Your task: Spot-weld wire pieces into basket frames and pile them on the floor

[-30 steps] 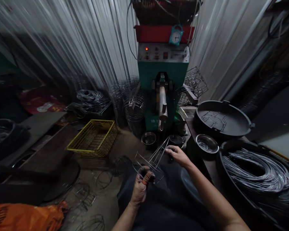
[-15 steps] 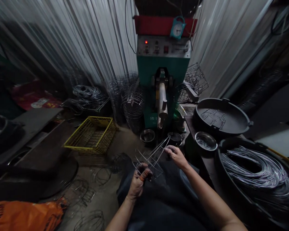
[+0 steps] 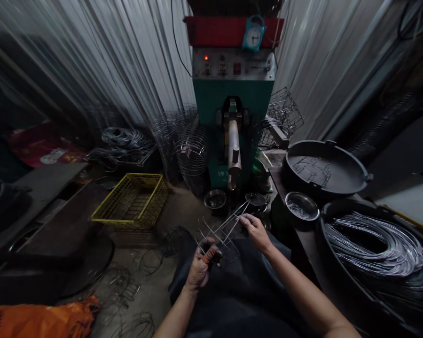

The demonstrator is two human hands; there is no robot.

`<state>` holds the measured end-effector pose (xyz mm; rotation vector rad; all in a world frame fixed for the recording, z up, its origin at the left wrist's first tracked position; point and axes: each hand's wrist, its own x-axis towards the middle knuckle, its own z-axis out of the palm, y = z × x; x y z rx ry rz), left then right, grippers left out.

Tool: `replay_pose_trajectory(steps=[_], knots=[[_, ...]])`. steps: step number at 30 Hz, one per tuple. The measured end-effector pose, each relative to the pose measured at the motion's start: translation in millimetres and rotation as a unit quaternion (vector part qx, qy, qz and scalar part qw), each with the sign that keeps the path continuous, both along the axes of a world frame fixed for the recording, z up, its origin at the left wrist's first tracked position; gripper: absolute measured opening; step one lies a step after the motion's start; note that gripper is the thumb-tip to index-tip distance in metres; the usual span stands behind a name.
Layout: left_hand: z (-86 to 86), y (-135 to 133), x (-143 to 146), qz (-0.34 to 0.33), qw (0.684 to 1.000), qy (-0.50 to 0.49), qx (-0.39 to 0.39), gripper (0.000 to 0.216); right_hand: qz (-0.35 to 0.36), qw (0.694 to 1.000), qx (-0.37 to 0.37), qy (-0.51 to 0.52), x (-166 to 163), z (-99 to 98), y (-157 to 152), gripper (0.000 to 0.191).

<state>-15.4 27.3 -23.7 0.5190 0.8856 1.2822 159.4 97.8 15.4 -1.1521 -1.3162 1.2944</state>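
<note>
**A:** In the head view, where are the wires (image 3: pixel 221 231)?

**B:** Over the lap (image 3: pixel 239 291), between the two hands. They are a small bundle of thin rods, crossed and fanned out, in front of the green machine (image 3: pixel 232 105).

**A:** Which way does the bundle run?

**B:** Its long axis slants from low on the left to higher on the right. The low end is in the left hand (image 3: pixel 200 268) and the high end meets the right hand (image 3: pixel 256 230).

**A:** How are the hands set?

**B:** The left is closed in a fist around the low end, with something orange showing at the thumb; I cannot tell what it is. The right is closed in a pinch on the upper tips, fingers curled.

**A:** And the arms?

**B:** The left forearm rises from the bottom edge, close to the body. The right comes in from the lower right and reaches further forward.

**A:** What is close by?

**B:** A steel bowl (image 3: pixel 302 206) just right of the right hand, a wire coil (image 3: pixel 377 249) beyond it, and a yellow basket (image 3: pixel 132 199) well to the left.
</note>
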Motion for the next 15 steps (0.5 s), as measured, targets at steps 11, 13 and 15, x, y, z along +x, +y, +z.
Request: replay_pose_trajectory(steps=[11,13,15], knots=[[1.2,8.8,0.2,-0.002,1.0,0.009,-0.008,0.041,-0.037,0.999,-0.003,0.008,0.7,-4.1,5.8,0.037],[2.0,8.7,0.6,0.001,1.0,0.008,-0.012,0.041,-0.04,0.999,-0.008,0.024,-0.4,-3.5,5.5,0.036],[2.1,8.6,0.8,0.001,1.0,0.008,-0.011,0.041,-0.036,0.998,-0.016,0.043,-1.3,-3.7,5.7,0.035]])
